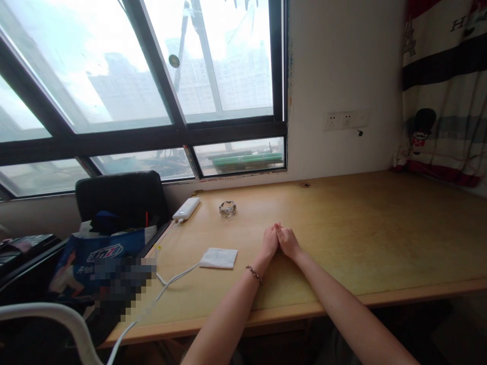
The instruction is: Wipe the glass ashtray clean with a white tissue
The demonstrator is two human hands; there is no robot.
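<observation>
My left hand (271, 240) and my right hand (288, 241) rest side by side on the wooden table (361, 228), touching at the thumbs. Both are closed with the fingers curled inward, and whatever may be inside them is hidden. A braided bracelet (254, 274) circles my left wrist. To the left of my hands lies a flat white rectangle (218, 258), like a folded tissue. Farther back sits a silvery, openwork ring-shaped object (227, 208). Neither hand touches these things.
A white power bank (187, 208) with a cable plugged in lies at the table's back left. A white cable (182, 274) crosses the left edge. Beyond that edge are a blue bag (106, 253) and a black chair (122, 195). Wall sockets (346, 120) and a curtain (445, 91) are on the right.
</observation>
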